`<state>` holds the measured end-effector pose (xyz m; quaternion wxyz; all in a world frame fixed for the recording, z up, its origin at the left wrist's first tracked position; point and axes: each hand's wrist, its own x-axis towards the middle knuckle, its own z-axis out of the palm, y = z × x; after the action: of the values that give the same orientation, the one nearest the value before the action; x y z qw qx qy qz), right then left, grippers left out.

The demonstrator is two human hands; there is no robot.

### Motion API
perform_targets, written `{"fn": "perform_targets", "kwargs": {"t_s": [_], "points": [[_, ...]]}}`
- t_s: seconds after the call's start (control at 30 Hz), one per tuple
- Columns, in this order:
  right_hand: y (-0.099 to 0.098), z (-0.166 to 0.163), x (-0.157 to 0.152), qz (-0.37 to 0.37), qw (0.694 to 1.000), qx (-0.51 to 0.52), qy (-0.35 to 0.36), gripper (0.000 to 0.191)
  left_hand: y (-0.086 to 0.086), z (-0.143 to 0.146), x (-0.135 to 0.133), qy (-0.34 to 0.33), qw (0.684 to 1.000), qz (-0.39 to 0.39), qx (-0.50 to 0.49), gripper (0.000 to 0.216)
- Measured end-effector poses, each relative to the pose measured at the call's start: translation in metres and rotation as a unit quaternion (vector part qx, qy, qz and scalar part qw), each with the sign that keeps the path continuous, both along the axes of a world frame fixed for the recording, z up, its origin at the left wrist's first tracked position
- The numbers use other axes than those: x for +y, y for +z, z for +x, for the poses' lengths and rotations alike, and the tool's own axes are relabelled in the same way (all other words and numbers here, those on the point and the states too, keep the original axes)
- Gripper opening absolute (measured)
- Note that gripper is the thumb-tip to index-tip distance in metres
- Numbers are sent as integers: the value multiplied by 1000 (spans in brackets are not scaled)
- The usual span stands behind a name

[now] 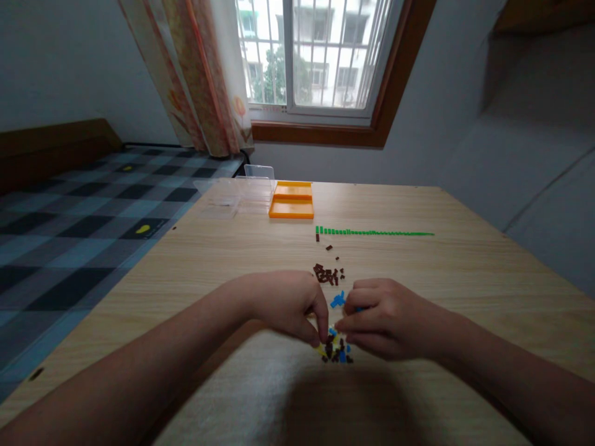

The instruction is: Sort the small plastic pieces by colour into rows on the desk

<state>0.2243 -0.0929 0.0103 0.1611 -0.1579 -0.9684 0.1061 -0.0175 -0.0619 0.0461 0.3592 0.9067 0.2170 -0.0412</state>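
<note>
My left hand (288,303) and my right hand (385,316) meet fingertip to fingertip over a small mixed pile of tiny bricks (337,352), brown, blue and yellow, on the wooden table (186,266). Both hands are pinched; what each pinch holds is too small to name. A few blue bricks (338,300) lie between the hands. Just beyond them lies a cluster of dark brown bricks (328,274). Farther back a long row of green bricks (372,233) runs left to right, with one brown brick at its left end.
An orange tray (291,199) sits at the table's far side, with clear plastic box parts (242,192) to its left. A bed with a checked cover (79,217) stands left of the table. A window and curtain are behind.
</note>
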Motion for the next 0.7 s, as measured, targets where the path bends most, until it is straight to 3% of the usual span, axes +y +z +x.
{"fn": "perform_targets", "kwargs": {"t_s": [0.43,0.7], "points": [[-4,-1,0,9,1000,6,-13,25,5,0,3,11,999,12,28,20],[1,-4,-2,13,999,38,9,24,-3,-1,7,13,1000,-6,-8,17]]}}
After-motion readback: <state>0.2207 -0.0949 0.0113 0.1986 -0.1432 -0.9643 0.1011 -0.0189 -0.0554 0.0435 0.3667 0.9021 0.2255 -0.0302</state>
